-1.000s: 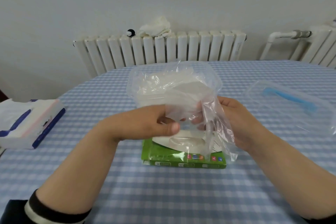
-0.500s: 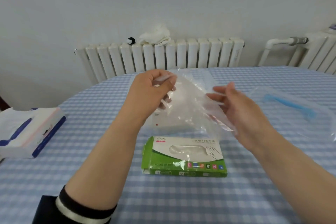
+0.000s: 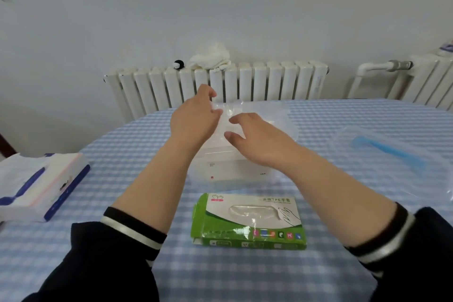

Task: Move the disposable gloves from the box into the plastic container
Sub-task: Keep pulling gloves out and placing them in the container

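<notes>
Count, taken outward from the green glove box (image 3: 250, 222) near the front of the table (image 3: 122, 154):

- Glove boxes: 1, green and white, lying flat.
- Clear plastic containers: 1 (image 3: 235, 169), just behind the box.
- Disposable gloves (image 3: 259, 115), thin clear film at the container's mouth: number cannot be told.
- Hands: 2, left hand (image 3: 193, 122) and right hand (image 3: 255, 140), both over the container behind the box.
- Container lids: 1 (image 3: 389, 154), clear with a blue strip, right of the box.
- Tissue packs: 1 (image 3: 41, 184), left of the box.
- Radiators: 2, one (image 3: 220, 86) behind the box, one (image 3: 429, 81) far right.
- White cloths: 1 (image 3: 210, 59), on the nearer radiator.
</notes>
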A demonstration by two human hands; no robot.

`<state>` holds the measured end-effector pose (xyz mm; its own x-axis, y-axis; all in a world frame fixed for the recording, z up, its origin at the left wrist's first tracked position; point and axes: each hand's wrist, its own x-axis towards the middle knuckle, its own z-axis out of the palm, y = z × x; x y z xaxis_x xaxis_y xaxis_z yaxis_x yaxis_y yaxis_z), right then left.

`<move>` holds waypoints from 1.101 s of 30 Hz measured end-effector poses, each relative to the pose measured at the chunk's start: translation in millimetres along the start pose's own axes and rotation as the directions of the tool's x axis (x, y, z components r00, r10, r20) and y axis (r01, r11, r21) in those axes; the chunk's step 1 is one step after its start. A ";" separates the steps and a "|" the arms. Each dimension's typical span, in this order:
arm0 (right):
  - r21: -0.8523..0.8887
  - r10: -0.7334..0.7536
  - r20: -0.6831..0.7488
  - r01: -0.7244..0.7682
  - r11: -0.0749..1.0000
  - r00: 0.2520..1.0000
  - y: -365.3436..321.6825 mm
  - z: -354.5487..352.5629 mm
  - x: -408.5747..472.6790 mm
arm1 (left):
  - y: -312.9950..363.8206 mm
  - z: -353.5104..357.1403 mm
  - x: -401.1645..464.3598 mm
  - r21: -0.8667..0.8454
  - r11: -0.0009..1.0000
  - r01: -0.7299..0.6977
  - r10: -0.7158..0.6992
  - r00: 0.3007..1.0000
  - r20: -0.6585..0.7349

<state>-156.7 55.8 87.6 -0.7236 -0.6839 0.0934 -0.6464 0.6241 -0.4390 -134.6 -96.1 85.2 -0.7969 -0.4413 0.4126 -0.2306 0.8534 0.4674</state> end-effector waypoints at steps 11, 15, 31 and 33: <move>-0.340 0.151 0.420 0.001 0.940 0.895 -6.3 -17.0 40.0 | -25.2 -3.6 6.3 0.514 0.767 -0.384 0.151 0.887 0.437; -0.185 0.153 0.300 -0.100 0.978 0.941 8.2 -12.2 48.3 | -25.1 -7.4 5.6 0.481 0.747 -0.459 0.270 0.871 0.411; 0.498 0.095 -0.386 0.121 0.859 0.917 52.5 -24.1 -31.0 | -37.6 -28.6 0.5 0.084 0.981 -0.176 0.114 0.865 0.489; 0.498 0.033 -0.340 0.150 0.854 0.940 52.9 -15.0 -46.9 | -41.9 -29.5 -10.0 -0.025 0.996 -0.080 0.083 0.899 0.431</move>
<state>-160.5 126.5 73.4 -0.7834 -0.4941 0.3769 -0.5404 0.2422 -0.8058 -100.4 -135.6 84.5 -0.9758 -0.2062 0.0732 -0.1519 0.8791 0.4518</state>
